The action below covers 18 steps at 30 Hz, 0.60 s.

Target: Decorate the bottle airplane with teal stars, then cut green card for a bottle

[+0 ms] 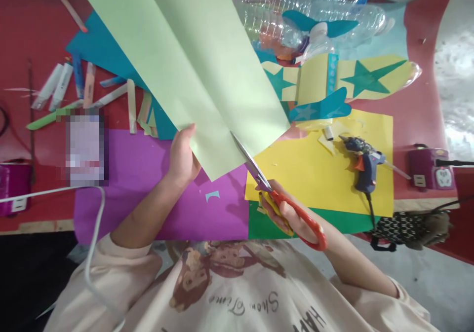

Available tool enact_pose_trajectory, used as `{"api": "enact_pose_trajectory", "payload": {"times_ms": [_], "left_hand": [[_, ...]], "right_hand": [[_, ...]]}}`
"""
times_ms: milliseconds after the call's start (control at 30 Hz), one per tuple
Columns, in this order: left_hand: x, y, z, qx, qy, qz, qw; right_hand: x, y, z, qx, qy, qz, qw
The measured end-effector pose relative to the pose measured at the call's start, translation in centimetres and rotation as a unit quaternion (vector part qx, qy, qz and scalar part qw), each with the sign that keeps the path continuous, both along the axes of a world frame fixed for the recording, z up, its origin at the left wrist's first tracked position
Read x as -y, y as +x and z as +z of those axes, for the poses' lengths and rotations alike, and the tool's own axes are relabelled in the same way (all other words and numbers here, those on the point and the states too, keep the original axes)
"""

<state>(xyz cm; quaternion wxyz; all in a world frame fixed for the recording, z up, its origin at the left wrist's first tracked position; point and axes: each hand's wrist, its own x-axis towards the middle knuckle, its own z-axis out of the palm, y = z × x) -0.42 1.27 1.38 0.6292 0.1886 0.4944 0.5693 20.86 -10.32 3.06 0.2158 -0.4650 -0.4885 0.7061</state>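
Observation:
A large pale green sheet of paper (200, 70), creased down its length, is raised above the table. My left hand (184, 155) pinches its lower left edge, thumb on top and fingers hidden beneath. In my right hand (287, 218) is a pair of scissors (262, 178) with red and yellow handles. The blades sit at the sheet's lower edge, the upper one lying over the paper near the crease. Under the hands are a purple sheet (148, 174) and a yellow sheet (296, 169). A small light blue paper scrap (212, 196) rests on the purple.
A glue gun (365, 162) lies on the yellow sheet, near a purple power socket (431, 169). Behind are clear plastic bottles (274, 21) and a bottle wrapped in yellow paper with green stars (314, 80). Markers (61, 85) and a blurred-out phone-like object (87, 147) lie left. A white cable (97, 223) crosses my left side.

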Motion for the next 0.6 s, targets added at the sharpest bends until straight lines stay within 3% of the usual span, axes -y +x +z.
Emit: {"api": "enact_pose_trajectory", "payload": {"times_ms": [133, 600], "left_hand": [[0.02, -0.13, -0.06, 0.011, 0.008, -0.009, 1.000], [-0.15, -0.71, -0.38, -0.034, 0.013, -0.024, 0.999]], "right_hand": [[0.04, -0.19, 0.17, -0.032, -0.049, -0.021, 0.998], [0.31, -0.74, -0.25, 0.019, -0.066, -0.057, 0.996]]}}
